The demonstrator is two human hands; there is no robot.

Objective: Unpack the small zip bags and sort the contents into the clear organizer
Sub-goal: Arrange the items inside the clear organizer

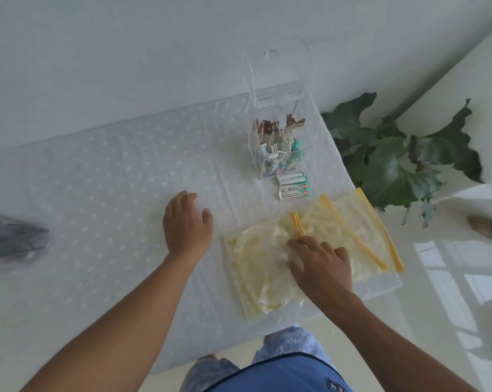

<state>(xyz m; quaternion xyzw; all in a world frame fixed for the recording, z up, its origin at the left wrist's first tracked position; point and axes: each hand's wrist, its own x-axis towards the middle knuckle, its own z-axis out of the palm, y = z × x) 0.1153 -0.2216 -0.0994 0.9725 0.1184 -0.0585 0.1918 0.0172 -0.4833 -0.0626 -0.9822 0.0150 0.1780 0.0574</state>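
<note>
White table point(97, 171), bags point(349, 230) at edge, left hand point(187, 222) clear

Three yellow-edged zip bags lie overlapped: one point(263, 274) under the right hand's point(322, 265) fingers, two point(335, 222) point(372, 222) just beyond them. One clear organizer point(278, 142) stands farther out, holding sachets too jumbled to count. About three loose sachets point(293, 186) lie between it and the bags. Two hands show, the left hand point(187, 222) bare
</note>
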